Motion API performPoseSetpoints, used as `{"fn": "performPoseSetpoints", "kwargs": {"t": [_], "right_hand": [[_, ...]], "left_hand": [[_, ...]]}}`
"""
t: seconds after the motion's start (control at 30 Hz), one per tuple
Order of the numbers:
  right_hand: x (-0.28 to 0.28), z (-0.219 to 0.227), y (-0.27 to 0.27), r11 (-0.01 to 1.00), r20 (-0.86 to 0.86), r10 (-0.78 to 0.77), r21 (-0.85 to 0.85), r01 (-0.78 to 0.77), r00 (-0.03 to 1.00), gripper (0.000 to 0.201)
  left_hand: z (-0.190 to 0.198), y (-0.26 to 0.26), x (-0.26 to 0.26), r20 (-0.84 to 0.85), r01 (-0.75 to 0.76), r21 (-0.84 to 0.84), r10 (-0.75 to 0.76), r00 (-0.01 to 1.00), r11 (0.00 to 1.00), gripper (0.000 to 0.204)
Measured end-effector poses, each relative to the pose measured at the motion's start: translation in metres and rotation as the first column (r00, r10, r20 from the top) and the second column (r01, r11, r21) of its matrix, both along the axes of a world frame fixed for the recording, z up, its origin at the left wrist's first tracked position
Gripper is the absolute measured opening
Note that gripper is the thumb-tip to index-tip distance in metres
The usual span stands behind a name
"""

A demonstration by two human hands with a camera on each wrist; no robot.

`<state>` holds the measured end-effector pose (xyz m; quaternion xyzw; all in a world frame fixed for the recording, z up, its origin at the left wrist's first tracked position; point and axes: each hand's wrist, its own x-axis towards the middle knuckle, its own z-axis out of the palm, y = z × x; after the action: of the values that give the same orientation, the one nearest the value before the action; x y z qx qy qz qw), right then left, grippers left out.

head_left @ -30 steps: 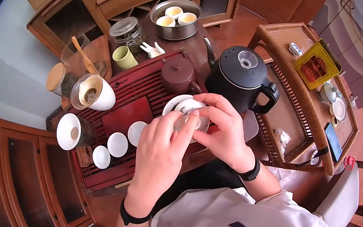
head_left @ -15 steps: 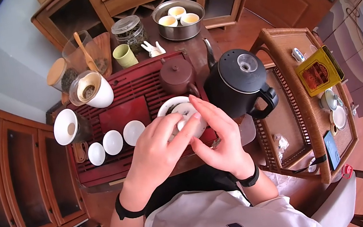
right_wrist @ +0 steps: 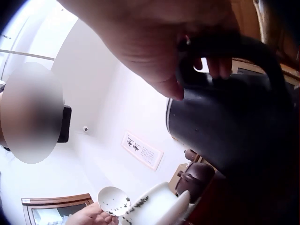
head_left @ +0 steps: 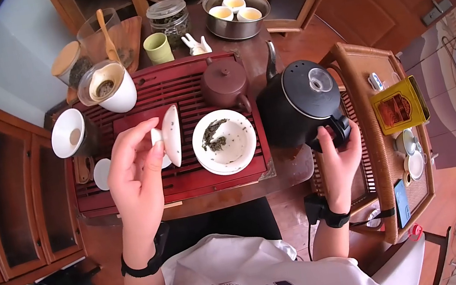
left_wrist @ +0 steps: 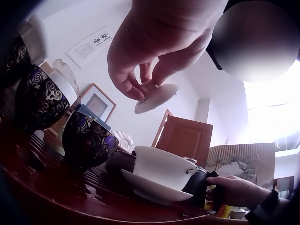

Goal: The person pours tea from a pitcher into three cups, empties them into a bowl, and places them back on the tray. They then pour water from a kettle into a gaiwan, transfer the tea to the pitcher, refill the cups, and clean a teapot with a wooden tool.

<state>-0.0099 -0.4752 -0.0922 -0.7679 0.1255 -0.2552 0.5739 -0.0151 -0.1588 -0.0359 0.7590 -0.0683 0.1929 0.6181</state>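
Observation:
My left hand (head_left: 138, 179) pinches the knob of a white lid (head_left: 174, 137), held on edge above the tea tray, left of the gaiwan. Small leaf bits cling to the lid's inner face in the right wrist view. The white gaiwan (head_left: 242, 145) stands uncovered at the tray's front right, with dark green tea leaves (head_left: 213, 136) along its left inside wall. In the left wrist view its flared bowl (left_wrist: 161, 166) sits on a saucer (left_wrist: 157, 190). My right hand (head_left: 339, 168) has its fingers curled round the handle of the black kettle (head_left: 290, 113), right of the tray.
On the slatted red tea tray (head_left: 211, 185) stand a brown teapot (head_left: 224, 85), a strainer on a white pitcher (head_left: 121, 94) and small cups. Behind are a green cup (head_left: 158, 49), a glass jar (head_left: 170, 21) and a steel bowl (head_left: 232, 29). A wicker cart (head_left: 380, 195) stands right.
Both hands were together over the gaiwan. The left hand has lifted the lid off and leftward; the right has moved right onto the kettle's handle.

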Motion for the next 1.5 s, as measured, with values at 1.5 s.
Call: {"fn": "performPoseSetpoints", "kwargs": {"t": [1.5], "right_hand": [[-0.030,0.131,-0.025,0.824,0.010,0.209,-0.540,-0.170,0.978,0.062]], "left_hand": [[-0.019,-0.001,-0.014,-0.002,0.014,-0.013,-0.014,1.000,1.000,0.033]]}}
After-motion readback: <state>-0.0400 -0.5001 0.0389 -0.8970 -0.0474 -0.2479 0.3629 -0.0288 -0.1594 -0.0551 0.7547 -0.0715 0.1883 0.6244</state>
